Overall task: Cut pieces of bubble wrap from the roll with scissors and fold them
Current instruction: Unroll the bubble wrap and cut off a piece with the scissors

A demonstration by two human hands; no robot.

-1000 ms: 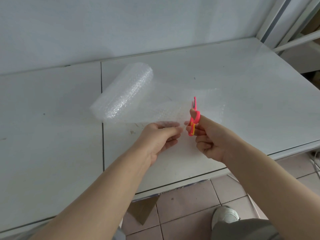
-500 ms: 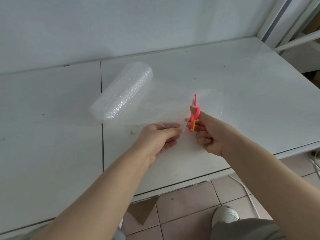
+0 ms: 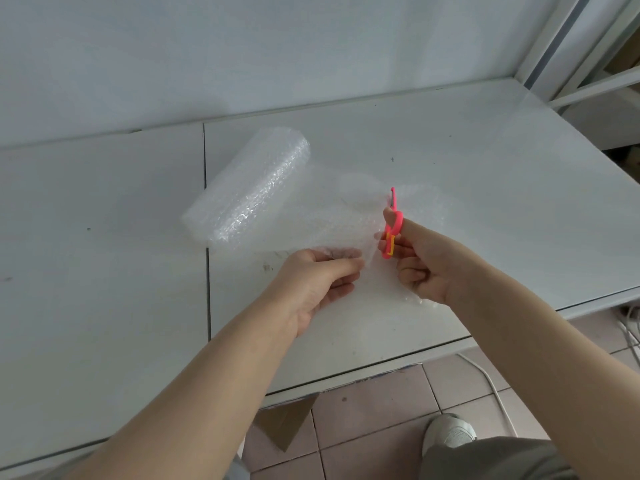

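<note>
A clear bubble wrap roll (image 3: 252, 188) lies on the white table (image 3: 104, 271), its loose sheet (image 3: 332, 216) pulled toward me and lifted off the surface. My left hand (image 3: 318, 282) pinches the near edge of that sheet. Just to its right, my right hand (image 3: 419, 261) grips pink scissors (image 3: 392, 225) with thumb and fingers through the handles. The blades point away from me into the sheet. A further part of the wrap (image 3: 426, 206) lies to the right of the blades.
The table's front edge (image 3: 381, 368) runs close to my body, with tiled floor (image 3: 381, 410), a cardboard scrap (image 3: 284, 424) and my shoe (image 3: 450, 433) below. A white wall stands behind the table. A metal shelf frame (image 3: 568, 43) rises at the far right.
The scissors have moved a little farther away from me along the sheet. My left hand keeps its pinch on the near edge, almost still.
</note>
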